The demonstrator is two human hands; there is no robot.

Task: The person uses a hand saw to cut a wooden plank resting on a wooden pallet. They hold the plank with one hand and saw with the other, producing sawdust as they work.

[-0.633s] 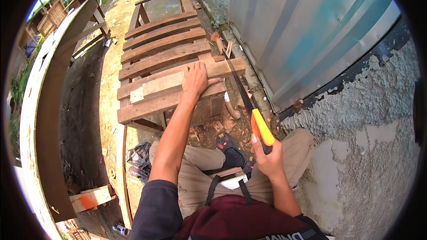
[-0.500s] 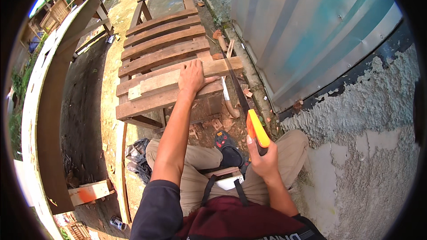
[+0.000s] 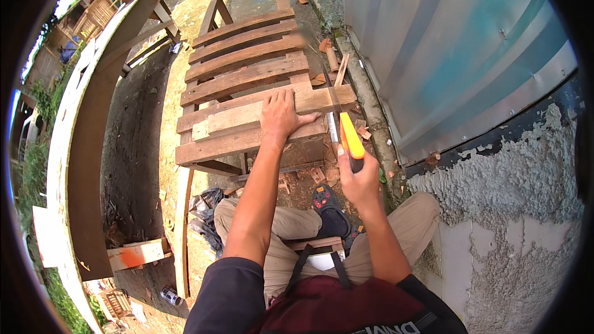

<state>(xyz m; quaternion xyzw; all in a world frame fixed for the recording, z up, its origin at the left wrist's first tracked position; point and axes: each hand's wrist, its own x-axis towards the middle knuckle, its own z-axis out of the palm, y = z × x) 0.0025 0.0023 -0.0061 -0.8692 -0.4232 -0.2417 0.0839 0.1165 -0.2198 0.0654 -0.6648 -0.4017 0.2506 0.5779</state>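
Observation:
A short wooden board [image 3: 241,119] lies across the near end of a slatted wooden frame [image 3: 247,80], its right end sticking out past the frame. My left hand [image 3: 281,114] grips the board from above, fingers bent over it and thumb stretched right along its near side. In my right hand [image 3: 359,179] is a handsaw [image 3: 351,137] with a yellow and orange handle. Its dark blade crosses the board's overhanging end, right of my left hand, and points away from me. How deep the blade sits in the wood cannot be made out.
A corrugated metal panel [image 3: 445,49] and a rough plastered wall [image 3: 507,179] stand close on my right. To the left is a long wooden structure [image 3: 86,148]. Wood scraps [image 3: 318,175] litter the ground; a black plastic bag [image 3: 207,210] lies beside my leg, a can [image 3: 171,295] farther left.
My right hand has pushed the saw forward, away from me, so the handle is now close to the board. My left hand stays on the board. The whole view has shifted slightly.

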